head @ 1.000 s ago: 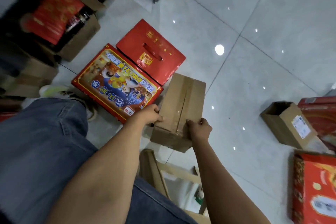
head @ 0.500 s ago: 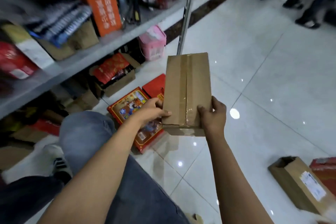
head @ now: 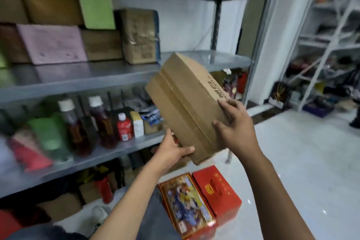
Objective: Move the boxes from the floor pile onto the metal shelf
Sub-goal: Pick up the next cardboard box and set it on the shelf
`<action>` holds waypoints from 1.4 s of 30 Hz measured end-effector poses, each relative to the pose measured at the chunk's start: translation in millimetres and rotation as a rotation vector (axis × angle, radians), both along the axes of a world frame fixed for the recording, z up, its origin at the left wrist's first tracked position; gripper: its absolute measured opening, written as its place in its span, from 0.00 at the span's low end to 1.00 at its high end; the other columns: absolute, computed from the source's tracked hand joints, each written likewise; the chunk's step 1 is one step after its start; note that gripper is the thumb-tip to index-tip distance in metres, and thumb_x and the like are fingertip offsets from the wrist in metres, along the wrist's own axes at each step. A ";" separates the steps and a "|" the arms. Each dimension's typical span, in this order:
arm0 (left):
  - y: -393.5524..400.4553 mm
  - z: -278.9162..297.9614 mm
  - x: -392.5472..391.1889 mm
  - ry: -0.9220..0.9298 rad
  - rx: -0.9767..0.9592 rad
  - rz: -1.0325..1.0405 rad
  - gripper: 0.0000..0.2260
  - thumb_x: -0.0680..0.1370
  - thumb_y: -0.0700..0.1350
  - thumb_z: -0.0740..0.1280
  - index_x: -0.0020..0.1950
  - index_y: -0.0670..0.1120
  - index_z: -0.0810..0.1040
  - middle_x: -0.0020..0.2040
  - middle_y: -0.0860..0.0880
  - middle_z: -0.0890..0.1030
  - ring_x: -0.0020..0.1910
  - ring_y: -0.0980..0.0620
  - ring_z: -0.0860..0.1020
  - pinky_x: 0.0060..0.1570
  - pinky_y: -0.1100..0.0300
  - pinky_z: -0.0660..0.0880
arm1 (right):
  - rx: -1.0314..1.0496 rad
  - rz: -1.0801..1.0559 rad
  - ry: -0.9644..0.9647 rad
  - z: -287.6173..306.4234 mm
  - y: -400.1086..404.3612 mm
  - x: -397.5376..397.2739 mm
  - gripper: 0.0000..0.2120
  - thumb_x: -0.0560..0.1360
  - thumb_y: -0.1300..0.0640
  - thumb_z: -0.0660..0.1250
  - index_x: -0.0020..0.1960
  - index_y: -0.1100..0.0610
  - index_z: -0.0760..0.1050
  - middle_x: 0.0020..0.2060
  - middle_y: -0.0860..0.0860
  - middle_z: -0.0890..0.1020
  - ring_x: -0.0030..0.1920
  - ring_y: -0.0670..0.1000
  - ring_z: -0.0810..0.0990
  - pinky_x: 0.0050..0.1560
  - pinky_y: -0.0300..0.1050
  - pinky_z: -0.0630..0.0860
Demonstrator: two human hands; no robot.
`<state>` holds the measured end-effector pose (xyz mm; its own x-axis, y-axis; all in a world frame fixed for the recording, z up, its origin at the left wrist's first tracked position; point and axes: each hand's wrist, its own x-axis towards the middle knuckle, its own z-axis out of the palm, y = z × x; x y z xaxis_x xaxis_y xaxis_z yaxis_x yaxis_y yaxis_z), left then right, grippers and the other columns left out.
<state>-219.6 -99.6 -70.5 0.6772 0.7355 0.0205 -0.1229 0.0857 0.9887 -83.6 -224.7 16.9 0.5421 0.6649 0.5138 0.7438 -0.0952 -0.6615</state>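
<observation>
I hold a taped brown cardboard box (head: 183, 103) in the air, tilted, in front of the metal shelf (head: 97, 76). My left hand (head: 173, 150) grips its lower near corner from below. My right hand (head: 235, 124) presses on its right side. The box's far end points at the bare right part of the middle shelf board (head: 224, 58). Two boxes remain on the floor below: a colourful printed box (head: 187, 204) and a red gift box (head: 218, 193) beside it.
Cardboard, pink and green boxes (head: 78, 31) fill the left of the middle shelf. Bottles (head: 101, 121) and small cartons stand on the board below. A shelf post (head: 216, 15) rises at the right rear. More racks (head: 327, 45) stand across the white tiled floor.
Both hands lifted the brown box off the floor pile and raised it to the height of the middle shelf. My view swung up from the floor to the shelf.
</observation>
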 end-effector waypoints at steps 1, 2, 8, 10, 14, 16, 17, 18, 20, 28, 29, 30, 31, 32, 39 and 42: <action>-0.4 10.0 -7.6 -0.018 0.026 0.018 0.34 0.70 0.30 0.73 0.69 0.48 0.61 0.58 0.54 0.77 0.58 0.52 0.78 0.47 0.64 0.80 | -0.009 0.033 -0.058 17.7 1.1 -9.2 0.27 0.70 0.60 0.74 0.68 0.51 0.75 0.61 0.41 0.71 0.65 0.48 0.71 0.68 0.41 0.65; -2.2 20.1 -15.5 -0.039 0.044 0.047 0.35 0.70 0.31 0.74 0.70 0.48 0.60 0.59 0.55 0.76 0.59 0.53 0.78 0.48 0.64 0.79 | -0.017 0.063 -0.115 33.4 1.6 -18.1 0.27 0.70 0.61 0.74 0.68 0.51 0.75 0.62 0.42 0.72 0.65 0.48 0.71 0.66 0.37 0.63; -0.8 68.4 -59.7 -0.194 0.101 0.290 0.33 0.68 0.32 0.76 0.66 0.44 0.63 0.62 0.46 0.76 0.55 0.52 0.80 0.52 0.50 0.80 | 0.007 0.208 -0.395 110.4 16.2 -70.5 0.27 0.70 0.60 0.72 0.69 0.51 0.74 0.66 0.48 0.73 0.65 0.52 0.71 0.70 0.47 0.65; 3.9 80.6 -75.9 -0.246 0.089 0.377 0.29 0.70 0.32 0.74 0.66 0.41 0.65 0.62 0.42 0.78 0.55 0.47 0.81 0.52 0.46 0.80 | 0.022 0.240 -0.474 128.4 27.4 -90.3 0.27 0.71 0.60 0.70 0.70 0.51 0.72 0.66 0.48 0.73 0.66 0.53 0.71 0.70 0.48 0.65; 14.3 106.0 -119.4 -0.392 0.009 0.514 0.13 0.78 0.35 0.65 0.61 0.42 0.69 0.57 0.42 0.81 0.51 0.45 0.82 0.44 0.48 0.82 | 0.060 0.330 -0.549 151.3 58.2 -135.7 0.28 0.73 0.62 0.67 0.72 0.50 0.70 0.69 0.49 0.70 0.68 0.54 0.67 0.72 0.51 0.63; 21.8 113.5 -144.4 -0.468 -0.068 0.525 0.11 0.81 0.39 0.61 0.63 0.43 0.68 0.58 0.43 0.80 0.52 0.43 0.82 0.43 0.46 0.82 | 0.077 0.380 -0.596 159.5 74.9 -158.9 0.28 0.74 0.63 0.66 0.72 0.50 0.69 0.70 0.49 0.69 0.69 0.54 0.66 0.73 0.51 0.62; 26.8 115.2 -156.9 -0.485 -0.084 0.530 0.11 0.82 0.41 0.60 0.64 0.43 0.68 0.59 0.42 0.80 0.53 0.41 0.81 0.43 0.46 0.82 | 0.078 0.405 -0.624 163.1 83.0 -170.7 0.28 0.74 0.63 0.65 0.72 0.50 0.69 0.71 0.49 0.69 0.69 0.54 0.66 0.72 0.50 0.61; 31.8 118.2 -170.0 -0.493 -0.088 0.549 0.11 0.82 0.42 0.60 0.64 0.43 0.68 0.60 0.41 0.79 0.54 0.41 0.81 0.43 0.46 0.82 | 0.080 0.426 -0.646 166.4 92.2 -183.1 0.28 0.74 0.64 0.64 0.73 0.50 0.68 0.71 0.49 0.69 0.69 0.54 0.66 0.71 0.49 0.61; 42.7 123.6 -194.6 -0.513 -0.102 0.621 0.12 0.83 0.43 0.59 0.65 0.41 0.67 0.59 0.40 0.79 0.52 0.41 0.82 0.41 0.47 0.81 | 0.106 0.457 -0.674 171.1 110.1 -206.9 0.27 0.75 0.64 0.64 0.73 0.50 0.68 0.70 0.49 0.69 0.69 0.54 0.67 0.71 0.50 0.61; 95.1 147.9 -280.3 -0.507 -0.131 0.877 0.15 0.84 0.43 0.56 0.69 0.40 0.61 0.63 0.39 0.74 0.50 0.42 0.80 0.40 0.47 0.80 | 0.134 0.601 -0.704 185.3 199.5 -293.2 0.29 0.73 0.65 0.63 0.73 0.51 0.66 0.71 0.50 0.69 0.70 0.55 0.67 0.71 0.52 0.62; 103.6 150.5 -292.0 -0.484 -0.128 0.898 0.15 0.84 0.43 0.56 0.68 0.40 0.62 0.63 0.39 0.74 0.50 0.42 0.80 0.40 0.47 0.80 | 0.127 0.623 -0.695 188.4 209.3 -304.2 0.29 0.73 0.65 0.63 0.73 0.51 0.67 0.71 0.51 0.70 0.70 0.55 0.67 0.71 0.51 0.63; 111.2 151.3 -301.8 -0.476 -0.146 0.923 0.15 0.84 0.44 0.56 0.68 0.39 0.62 0.63 0.38 0.74 0.50 0.41 0.80 0.40 0.47 0.80 | 0.118 0.648 -0.682 190.1 218.2 -313.0 0.29 0.73 0.65 0.63 0.73 0.52 0.67 0.70 0.51 0.71 0.69 0.55 0.68 0.70 0.51 0.64; 122.2 153.6 -314.0 -0.486 -0.164 0.942 0.15 0.84 0.44 0.56 0.68 0.39 0.62 0.63 0.38 0.73 0.51 0.39 0.79 0.39 0.47 0.80 | 0.119 0.676 -0.674 193.9 230.9 -323.8 0.28 0.73 0.65 0.64 0.72 0.52 0.68 0.70 0.52 0.71 0.69 0.56 0.69 0.70 0.51 0.65; 131.9 155.4 -324.9 -0.490 -0.176 0.953 0.16 0.84 0.45 0.56 0.68 0.38 0.62 0.64 0.38 0.73 0.52 0.38 0.79 0.37 0.47 0.80 | 0.116 0.701 -0.665 197.8 243.1 -333.7 0.28 0.73 0.65 0.64 0.72 0.52 0.69 0.69 0.52 0.72 0.68 0.56 0.69 0.70 0.51 0.65; 183.6 175.7 -370.9 -0.491 -0.300 0.957 0.17 0.84 0.48 0.54 0.71 0.43 0.66 0.69 0.41 0.73 0.60 0.38 0.76 0.43 0.46 0.77 | -0.007 0.805 -0.703 208.1 324.2 -402.3 0.29 0.74 0.66 0.60 0.74 0.51 0.66 0.71 0.51 0.69 0.70 0.57 0.67 0.69 0.54 0.63; 200.6 180.0 -395.3 -0.403 -0.327 0.975 0.15 0.84 0.51 0.54 0.66 0.43 0.66 0.63 0.40 0.73 0.56 0.37 0.76 0.46 0.46 0.75 | 0.018 0.851 -0.716 207.3 351.8 -421.9 0.28 0.74 0.65 0.61 0.73 0.51 0.67 0.72 0.51 0.69 0.71 0.56 0.65 0.71 0.51 0.61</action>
